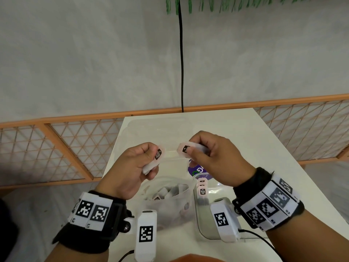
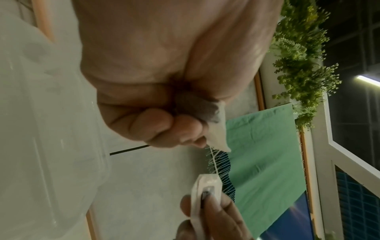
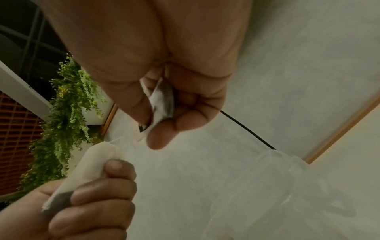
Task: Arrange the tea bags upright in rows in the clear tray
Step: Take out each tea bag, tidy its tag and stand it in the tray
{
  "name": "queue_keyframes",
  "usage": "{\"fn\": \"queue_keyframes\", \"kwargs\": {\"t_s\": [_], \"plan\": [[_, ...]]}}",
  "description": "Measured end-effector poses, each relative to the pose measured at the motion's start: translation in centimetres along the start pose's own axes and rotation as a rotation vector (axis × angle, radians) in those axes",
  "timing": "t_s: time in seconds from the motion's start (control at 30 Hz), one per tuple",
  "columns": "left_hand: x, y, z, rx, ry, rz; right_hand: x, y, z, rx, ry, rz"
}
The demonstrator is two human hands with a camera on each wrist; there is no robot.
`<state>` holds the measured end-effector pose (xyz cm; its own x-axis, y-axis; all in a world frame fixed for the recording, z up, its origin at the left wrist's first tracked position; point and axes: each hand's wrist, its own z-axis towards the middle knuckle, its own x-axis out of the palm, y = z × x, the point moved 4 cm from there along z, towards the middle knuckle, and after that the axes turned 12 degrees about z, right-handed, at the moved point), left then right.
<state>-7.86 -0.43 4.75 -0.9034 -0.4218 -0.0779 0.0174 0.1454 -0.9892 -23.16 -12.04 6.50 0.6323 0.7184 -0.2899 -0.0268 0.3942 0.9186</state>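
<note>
Both hands are raised above the white table [image 1: 255, 148], each with a tea bag. My left hand [image 1: 143, 157] grips a white tea bag [image 1: 157, 155] with a black-printed tag, also seen as the tea bag [image 2: 217, 129] in the left wrist view. My right hand [image 1: 200, 148] pinches a second tea bag [image 1: 186, 148], the tea bag [image 3: 162, 102] of the right wrist view. A thin thread [image 2: 213, 162] runs between the two bags. Below the right wrist lies the clear tray [image 1: 196, 216] with a few tea bags [image 1: 202, 190] standing upright at its left end.
A clear tub [image 1: 151, 186] holding several loose tea bags sits under my left hand, next to the tray. A larger clear container [image 1: 160, 129] stands at the table's far side. An orange lattice fence [image 1: 66, 140] and a black cable [image 1: 181, 72] are behind.
</note>
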Motion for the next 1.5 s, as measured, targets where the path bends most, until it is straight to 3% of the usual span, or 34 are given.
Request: {"fn": "queue_keyframes", "kwargs": {"t_s": [0.33,0.57,0.77,0.97,1.27,1.5], "plan": [[0.5,-0.9,-0.6,0.108,0.05,0.116,-0.2,1.1,-0.2,-0.049,-0.01,0.132],[0.4,-1.7,-1.1,0.182,-0.009,0.263,-0.9,1.4,-0.5,-0.031,-0.1,0.128],[0.5,-1.8,-1.3,0.202,-0.078,0.388,-0.7,2.0,-0.7,-0.043,-0.061,0.145],[0.7,-2.1,-1.6,0.21,-0.064,0.431,-0.2,1.9,-0.5,-0.027,-0.039,0.178],[1.0,-2.4,-1.7,0.215,-0.068,0.433,0.5,1.5,0.0,0.018,0.041,-0.048],[0.8,-2.4,-1.6,0.216,-0.098,0.521,0.2,1.5,0.1,-0.077,0.006,-0.143]]}}
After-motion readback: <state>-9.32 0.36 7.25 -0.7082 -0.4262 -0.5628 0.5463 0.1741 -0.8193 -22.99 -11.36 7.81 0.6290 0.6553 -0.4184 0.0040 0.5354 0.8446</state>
